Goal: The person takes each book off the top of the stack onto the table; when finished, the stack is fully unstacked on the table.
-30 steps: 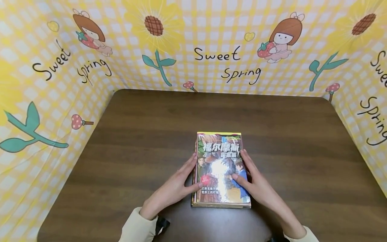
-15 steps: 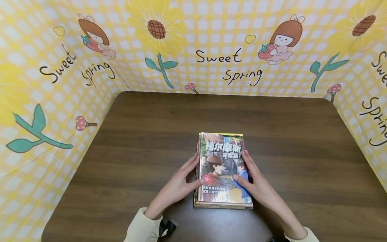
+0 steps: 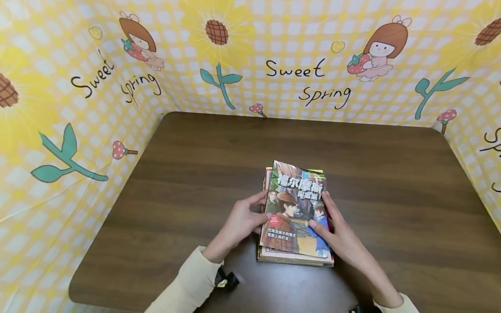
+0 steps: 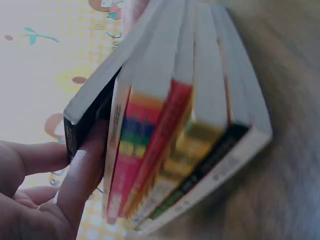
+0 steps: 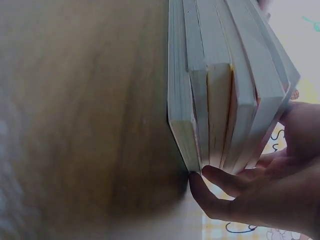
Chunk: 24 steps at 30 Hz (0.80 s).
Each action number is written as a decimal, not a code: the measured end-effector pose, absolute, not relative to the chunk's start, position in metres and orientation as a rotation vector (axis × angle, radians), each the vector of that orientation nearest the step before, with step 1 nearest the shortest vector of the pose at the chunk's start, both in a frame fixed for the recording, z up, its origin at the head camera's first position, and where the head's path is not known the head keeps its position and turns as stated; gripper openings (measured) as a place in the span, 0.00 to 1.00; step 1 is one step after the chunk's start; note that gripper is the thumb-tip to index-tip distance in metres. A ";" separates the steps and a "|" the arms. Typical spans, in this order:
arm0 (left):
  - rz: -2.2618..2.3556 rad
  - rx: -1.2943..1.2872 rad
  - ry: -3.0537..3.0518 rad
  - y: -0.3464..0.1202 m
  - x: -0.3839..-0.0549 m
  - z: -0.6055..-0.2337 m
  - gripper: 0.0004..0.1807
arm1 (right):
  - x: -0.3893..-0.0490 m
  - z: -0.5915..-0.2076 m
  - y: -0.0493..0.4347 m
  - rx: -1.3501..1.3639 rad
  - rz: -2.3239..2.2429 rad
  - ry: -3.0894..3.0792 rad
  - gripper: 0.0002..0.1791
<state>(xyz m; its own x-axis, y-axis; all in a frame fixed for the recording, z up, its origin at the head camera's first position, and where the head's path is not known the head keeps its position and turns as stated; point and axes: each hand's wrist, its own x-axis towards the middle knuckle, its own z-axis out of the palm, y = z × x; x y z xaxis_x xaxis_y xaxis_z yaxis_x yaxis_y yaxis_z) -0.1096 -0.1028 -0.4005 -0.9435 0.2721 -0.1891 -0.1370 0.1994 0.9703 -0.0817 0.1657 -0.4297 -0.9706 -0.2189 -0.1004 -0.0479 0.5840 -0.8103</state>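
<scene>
Left hand (image 3: 242, 218) pinches the Sherlock Holmes book (image 3: 295, 213), seemingly separating it; relaxed right hand (image 3: 344, 237) braces the stack (image 5: 218, 110); full separation needs lift.

wooden table (image 3: 188, 187), yellow-checked cloth (image 3: 287, 30) behind and beside

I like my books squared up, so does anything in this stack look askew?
Yes. The top book lies crooked over the stack beneath, its spine side tilted up, where the left hand pinches it.
</scene>
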 end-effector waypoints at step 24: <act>1.433 -0.238 2.542 -0.265 -0.298 -0.397 0.33 | -0.080 -0.431 0.180 -0.242 -1.244 2.563 0.52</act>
<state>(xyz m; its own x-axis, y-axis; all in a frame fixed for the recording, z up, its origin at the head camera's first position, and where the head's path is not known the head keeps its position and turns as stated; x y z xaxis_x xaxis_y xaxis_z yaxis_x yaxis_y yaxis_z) -0.2980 -0.2646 -0.3967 -0.9641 -0.0353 -0.2630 -0.2433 0.5135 0.8229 -0.0805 0.1801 -0.4307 -0.9465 -0.2695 -0.1773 -0.0274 0.6148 -0.7882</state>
